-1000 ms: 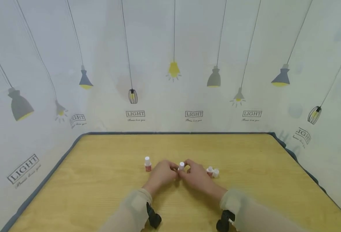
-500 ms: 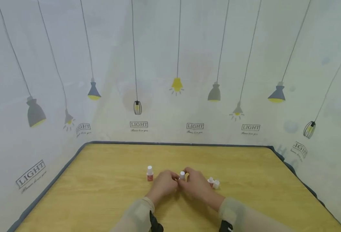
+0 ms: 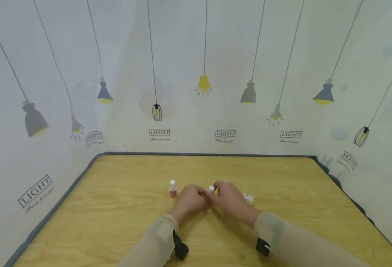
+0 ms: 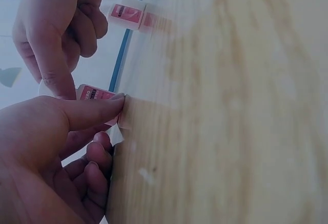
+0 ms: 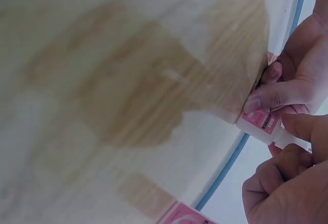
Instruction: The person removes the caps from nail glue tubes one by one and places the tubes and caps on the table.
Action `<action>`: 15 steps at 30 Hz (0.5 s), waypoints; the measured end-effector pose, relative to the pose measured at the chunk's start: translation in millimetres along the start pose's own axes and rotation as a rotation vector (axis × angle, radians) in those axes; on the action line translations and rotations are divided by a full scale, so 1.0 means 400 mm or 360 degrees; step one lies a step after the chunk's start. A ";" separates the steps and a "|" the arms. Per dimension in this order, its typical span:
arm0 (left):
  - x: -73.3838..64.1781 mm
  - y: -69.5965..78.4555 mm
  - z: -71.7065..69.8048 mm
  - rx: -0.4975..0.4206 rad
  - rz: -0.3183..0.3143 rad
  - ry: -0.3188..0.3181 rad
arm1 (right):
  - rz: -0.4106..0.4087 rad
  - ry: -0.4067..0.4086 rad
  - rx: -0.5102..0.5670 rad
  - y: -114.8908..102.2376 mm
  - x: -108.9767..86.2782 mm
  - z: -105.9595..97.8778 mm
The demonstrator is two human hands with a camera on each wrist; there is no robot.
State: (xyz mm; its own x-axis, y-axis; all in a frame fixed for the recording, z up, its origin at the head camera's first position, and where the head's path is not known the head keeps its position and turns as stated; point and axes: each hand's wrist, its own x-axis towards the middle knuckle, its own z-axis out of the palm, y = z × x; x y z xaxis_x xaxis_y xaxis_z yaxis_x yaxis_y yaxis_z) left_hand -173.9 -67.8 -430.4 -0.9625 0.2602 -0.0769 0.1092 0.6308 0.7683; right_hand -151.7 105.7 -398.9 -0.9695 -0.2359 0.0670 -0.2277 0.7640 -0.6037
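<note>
In the head view, a small bottle's white cap shows between my two hands. My left hand pinches the body of this bottle, which has a pink label and stands at the table surface. From above, my right hand holds the cap end between thumb and fingers, hiding most of the cap in both wrist views. To the left stands a second capped bottle. Just beyond my right hand is another bottle, partly covered by that hand in the head view, with a loose white cap beside it.
A wood-grain table spreads under both hands, with a dark blue edge along the back. Behind it rises a pale wall printed with hanging lamps.
The head view has dipped and come back. Both hands keep hold of the same bottle; my right hand has shifted slightly and covers more of the bottle at right.
</note>
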 end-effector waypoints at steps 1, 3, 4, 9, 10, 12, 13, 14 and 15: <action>0.000 0.002 -0.001 -0.0001 -0.0003 -0.0004 | -0.0017 0.0008 -0.0010 0.000 0.001 -0.002; 0.000 0.006 -0.002 0.0003 0.0003 -0.0009 | -0.0050 0.0024 -0.0031 -0.001 0.001 -0.008; 0.001 0.008 -0.002 0.0012 0.0013 -0.0006 | -0.0061 0.0024 -0.0039 -0.002 0.002 -0.012; 0.001 0.009 -0.004 0.0041 0.0037 -0.0008 | -0.0103 -0.0021 -0.0052 -0.009 0.005 -0.033; 0.001 0.009 -0.005 0.0041 0.0033 -0.0015 | -0.0099 -0.0036 -0.0052 -0.011 0.006 -0.037; 0.001 0.009 -0.006 0.0045 0.0020 -0.0024 | -0.0103 -0.0058 -0.0063 -0.013 0.010 -0.045; 0.002 0.009 -0.008 0.0048 0.0018 -0.0026 | -0.0110 -0.0069 -0.0069 -0.014 0.011 -0.049; 0.002 0.010 -0.009 0.0048 0.0007 -0.0033 | -0.0106 -0.0086 -0.0068 -0.016 0.011 -0.054; 0.003 0.011 -0.010 0.0047 -0.0002 -0.0038 | -0.0109 -0.0101 -0.0070 -0.018 0.011 -0.058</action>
State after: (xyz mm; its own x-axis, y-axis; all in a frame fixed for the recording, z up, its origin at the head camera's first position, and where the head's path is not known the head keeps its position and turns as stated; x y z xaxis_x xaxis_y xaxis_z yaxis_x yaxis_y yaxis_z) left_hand -175.6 -67.5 -424.6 -0.9565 0.2765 -0.0932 0.1156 0.6523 0.7491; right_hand -156.5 113.2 -375.9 -0.9440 -0.3254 0.0556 -0.2986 0.7700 -0.5639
